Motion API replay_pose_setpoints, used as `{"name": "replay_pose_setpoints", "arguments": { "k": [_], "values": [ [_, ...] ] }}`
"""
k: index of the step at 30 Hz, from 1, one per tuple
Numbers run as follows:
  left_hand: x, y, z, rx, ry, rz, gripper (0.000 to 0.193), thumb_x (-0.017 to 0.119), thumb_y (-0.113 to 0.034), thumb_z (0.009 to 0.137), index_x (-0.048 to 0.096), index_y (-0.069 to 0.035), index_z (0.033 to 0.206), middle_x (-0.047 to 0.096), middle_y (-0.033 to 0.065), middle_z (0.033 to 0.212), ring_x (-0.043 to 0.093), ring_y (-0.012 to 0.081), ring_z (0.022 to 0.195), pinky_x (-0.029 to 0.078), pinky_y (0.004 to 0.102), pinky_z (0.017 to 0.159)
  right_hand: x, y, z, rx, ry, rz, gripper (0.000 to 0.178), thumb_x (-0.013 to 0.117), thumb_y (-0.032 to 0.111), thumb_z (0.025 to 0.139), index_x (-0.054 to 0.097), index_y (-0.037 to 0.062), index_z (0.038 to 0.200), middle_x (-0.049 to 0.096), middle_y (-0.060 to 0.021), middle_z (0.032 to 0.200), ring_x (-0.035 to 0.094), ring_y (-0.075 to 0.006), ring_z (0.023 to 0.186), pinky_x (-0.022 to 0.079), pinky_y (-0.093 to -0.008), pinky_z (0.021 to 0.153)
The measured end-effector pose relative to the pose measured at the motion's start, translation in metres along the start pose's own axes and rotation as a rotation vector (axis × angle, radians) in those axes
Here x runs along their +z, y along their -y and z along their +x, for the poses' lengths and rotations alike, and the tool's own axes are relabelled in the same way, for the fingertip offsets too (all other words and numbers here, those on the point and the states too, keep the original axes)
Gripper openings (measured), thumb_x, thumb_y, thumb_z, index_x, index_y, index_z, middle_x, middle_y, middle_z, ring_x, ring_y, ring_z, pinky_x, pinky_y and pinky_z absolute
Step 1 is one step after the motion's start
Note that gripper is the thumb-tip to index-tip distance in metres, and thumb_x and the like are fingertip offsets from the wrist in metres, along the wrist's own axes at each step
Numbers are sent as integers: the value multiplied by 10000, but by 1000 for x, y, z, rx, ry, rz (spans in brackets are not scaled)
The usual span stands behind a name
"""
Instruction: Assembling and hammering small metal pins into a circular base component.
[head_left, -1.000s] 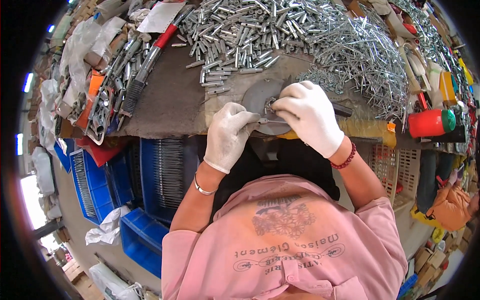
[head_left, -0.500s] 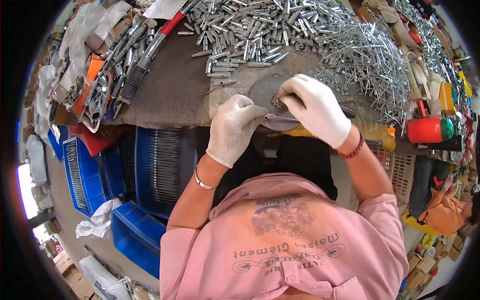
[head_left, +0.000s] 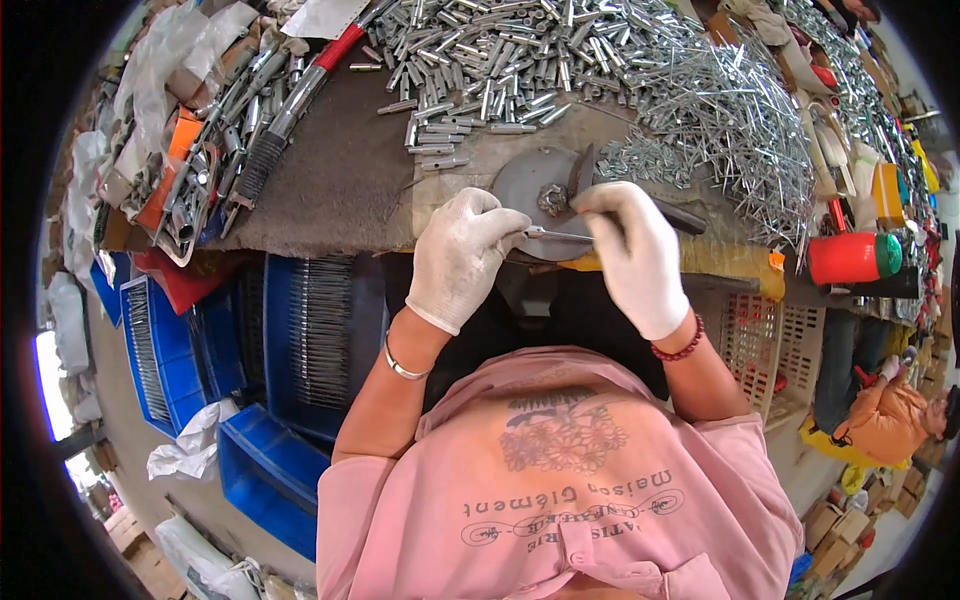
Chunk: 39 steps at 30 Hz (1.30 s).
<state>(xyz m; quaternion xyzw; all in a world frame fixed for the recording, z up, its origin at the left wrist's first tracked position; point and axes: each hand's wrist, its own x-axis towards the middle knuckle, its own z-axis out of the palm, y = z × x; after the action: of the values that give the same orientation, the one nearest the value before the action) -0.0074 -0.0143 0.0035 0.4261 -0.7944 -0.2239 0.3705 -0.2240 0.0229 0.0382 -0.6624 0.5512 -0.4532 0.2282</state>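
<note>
Between the closed fingertips of my gloved left hand [head_left: 465, 260] is a thin metal rod [head_left: 562, 236], thicker at its left end. It lies nearly level, just above the bench's front edge. My gloved right hand [head_left: 640, 258] is at the rod's other end, fingers bent around it; the fingertips partly hide that end. Behind the rod sits a round grey metal plate [head_left: 525, 185] with a small heap of tiny metal parts [head_left: 552, 199] at its middle. A dark hammer-like tool [head_left: 582, 172] rests at the plate's right side, its handle passing behind my right hand.
Metal sleeves [head_left: 520, 60] and thin metal pins [head_left: 745, 130] are heaped along the back of the bench [head_left: 330, 190]. Tools [head_left: 250, 130] crowd the left. A red can [head_left: 850, 258] stands right. Blue bins [head_left: 270, 460] are below left; a co-worker [head_left: 880, 415] is far right.
My right hand has come down from over the small parts to the rod's right end, uncovering the hammer-like tool's head. My left hand keeps the rod at about the same place.
</note>
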Motion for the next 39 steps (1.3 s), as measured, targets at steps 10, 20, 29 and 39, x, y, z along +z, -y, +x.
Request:
{"name": "replay_pose_setpoints", "arguments": {
  "k": [10, 20, 29, 39],
  "values": [
    [-2, -10, 1, -9, 6, 5, 140, 873, -89, 793, 818, -95, 922, 663, 88, 887, 667, 272, 814, 535, 384, 719, -89, -47, -22, 126, -155, -389, 118, 726, 18, 891, 744, 55, 1001, 721, -120, 964, 712, -288, 848, 569, -371, 784],
    [-1, -11, 1, -38, 14, 7, 172, 877, -50, 788, 817, -72, 948, 659, 95, 885, 654, 260, 835, 526, 370, 731, -122, -98, -8, 60, -192, -527, 121, 707, 33, 879, 734, 73, 990, 738, -121, 960, 728, -337, 888, 586, -398, 789],
    [2, -10, 5, 1, 32, 23, 150, 832, 1, 816, 784, -26, 956, 627, 112, 924, 615, 282, 934, 506, 387, 851, -98, -102, 21, -143, -41, -504, 123, 647, 111, 855, 722, 108, 953, 675, -120, 930, 694, -369, 914, 577, -468, 795],
    [-6, -9, -8, -29, 76, -51, 180, 833, 17, 795, 776, -10, 964, 605, 101, 917, 621, 263, 894, 502, 363, 810, -90, -79, 24, -49, 253, -554, 84, 693, 115, 834, 763, 77, 860, 712, -149, 944, 728, -372, 947, 585, -488, 798]
  ]
}}
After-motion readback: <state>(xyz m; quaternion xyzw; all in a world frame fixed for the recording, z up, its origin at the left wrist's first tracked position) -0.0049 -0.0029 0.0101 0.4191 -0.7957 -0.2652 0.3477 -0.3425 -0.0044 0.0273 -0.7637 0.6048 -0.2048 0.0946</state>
